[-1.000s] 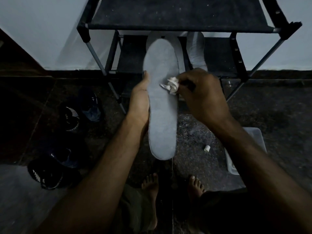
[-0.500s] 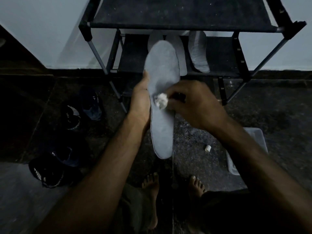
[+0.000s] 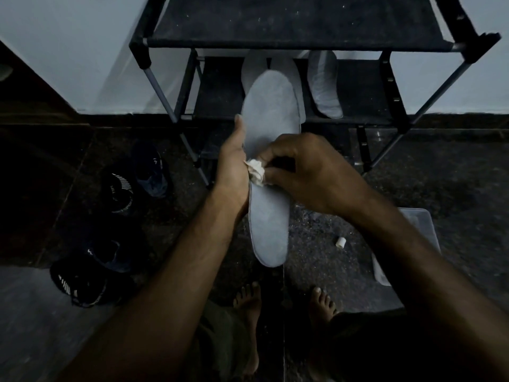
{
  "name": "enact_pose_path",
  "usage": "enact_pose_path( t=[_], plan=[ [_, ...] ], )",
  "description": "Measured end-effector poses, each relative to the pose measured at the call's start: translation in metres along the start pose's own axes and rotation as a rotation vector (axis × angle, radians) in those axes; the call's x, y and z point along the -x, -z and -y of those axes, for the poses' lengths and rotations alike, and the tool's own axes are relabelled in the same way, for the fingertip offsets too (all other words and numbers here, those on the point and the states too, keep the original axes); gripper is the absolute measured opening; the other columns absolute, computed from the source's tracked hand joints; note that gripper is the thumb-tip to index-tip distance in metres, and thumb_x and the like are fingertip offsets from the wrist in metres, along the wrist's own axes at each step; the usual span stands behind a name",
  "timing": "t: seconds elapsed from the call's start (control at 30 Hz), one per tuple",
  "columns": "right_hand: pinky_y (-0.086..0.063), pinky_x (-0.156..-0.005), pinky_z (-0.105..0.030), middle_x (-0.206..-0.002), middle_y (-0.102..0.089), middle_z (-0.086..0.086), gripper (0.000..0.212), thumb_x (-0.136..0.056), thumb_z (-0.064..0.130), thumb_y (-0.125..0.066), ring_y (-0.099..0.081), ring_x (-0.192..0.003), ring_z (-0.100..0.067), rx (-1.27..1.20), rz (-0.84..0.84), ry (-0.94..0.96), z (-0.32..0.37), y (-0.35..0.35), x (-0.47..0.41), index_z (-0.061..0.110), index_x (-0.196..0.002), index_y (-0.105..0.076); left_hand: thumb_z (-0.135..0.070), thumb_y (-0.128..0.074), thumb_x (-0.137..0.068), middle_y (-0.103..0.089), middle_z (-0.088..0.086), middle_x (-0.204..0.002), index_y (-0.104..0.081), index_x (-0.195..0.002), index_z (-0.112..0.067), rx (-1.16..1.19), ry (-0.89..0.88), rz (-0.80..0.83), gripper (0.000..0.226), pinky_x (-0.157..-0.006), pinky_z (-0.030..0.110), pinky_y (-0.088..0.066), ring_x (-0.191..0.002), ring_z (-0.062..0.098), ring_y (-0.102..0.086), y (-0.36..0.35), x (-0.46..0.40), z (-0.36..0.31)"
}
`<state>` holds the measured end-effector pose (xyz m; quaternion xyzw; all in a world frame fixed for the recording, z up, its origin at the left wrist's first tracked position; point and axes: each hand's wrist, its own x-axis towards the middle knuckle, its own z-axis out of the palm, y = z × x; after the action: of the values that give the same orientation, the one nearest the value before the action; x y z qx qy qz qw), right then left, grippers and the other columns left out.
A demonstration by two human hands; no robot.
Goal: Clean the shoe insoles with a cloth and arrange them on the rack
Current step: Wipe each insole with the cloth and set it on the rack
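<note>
Dim room, bluish low light. Pale wall (image 3: pixel 68 51) behind, ending in a dark skirting band (image 3: pixel 454 117) at the bottom. Dark speckled stone floor (image 3: pixel 454 188) below, with a lighter grey patch (image 3: pixel 24 321) at lower left. Dark brown panel (image 3: pixel 30 100) slanting along the far left edge. Thin seam (image 3: pixel 283 312) running down the floor.

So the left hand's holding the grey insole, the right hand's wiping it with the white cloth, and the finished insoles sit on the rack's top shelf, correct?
Not quite: the head view shows the finished insoles on the rack's lower shelf, not the top one. The rest holds: the left hand grips the grey insole while the right hand pinches the white cloth against it.
</note>
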<state>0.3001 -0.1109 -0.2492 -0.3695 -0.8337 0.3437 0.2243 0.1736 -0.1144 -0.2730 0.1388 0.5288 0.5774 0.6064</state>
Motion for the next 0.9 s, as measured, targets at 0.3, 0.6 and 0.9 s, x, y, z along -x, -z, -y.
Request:
enact_pose_path(
  t=[0.3, 0.6, 0.9],
  plan=[
    [-0.047, -0.069, -0.022, -0.083, -0.067, 0.001, 0.011, -0.089, 0.009, -0.064, -0.057, -0.075, -0.006, 0.108, -0.275, -0.002, -0.007, -0.008, -0.003, 0.013, -0.091, -0.075, -0.043, -0.04, -0.101, -0.063, 0.019, -0.093, -0.067, -0.083, -0.005, -0.052, 0.017, -0.039, 0.05, -0.087, 0.038, -0.053, -0.084, 0.026, -0.061, -0.01, 0.0, 0.005],
    [-0.049, -0.069, -0.03, -0.08, -0.067, 0.004, 0.014, -0.092, 0.018, -0.062, -0.058, -0.074, -0.008, 0.179, -0.35, -0.038, -0.008, -0.009, -0.003, 0.017, -0.087, -0.074, -0.049, -0.036, -0.1, -0.061, 0.025, -0.122, -0.064, -0.101, -0.004, -0.036, 0.043, -0.014, 0.053, -0.105, 0.052, -0.042, -0.115, 0.037, -0.058, -0.013, -0.001, 0.006],
    [-0.05, -0.069, -0.017, -0.083, -0.07, 0.012, 0.008, -0.087, 0.016, -0.07, -0.063, -0.076, -0.001, -0.031, 0.054, -0.091, 0.002, 0.005, 0.001, 0.02, -0.089, -0.076, -0.048, -0.036, -0.1, -0.071, 0.014, -0.095, -0.065, -0.102, -0.009, -0.037, 0.026, -0.012, 0.049, -0.081, 0.041, -0.056, -0.09, 0.026, -0.068, -0.001, -0.002, -0.001]
  ],
)
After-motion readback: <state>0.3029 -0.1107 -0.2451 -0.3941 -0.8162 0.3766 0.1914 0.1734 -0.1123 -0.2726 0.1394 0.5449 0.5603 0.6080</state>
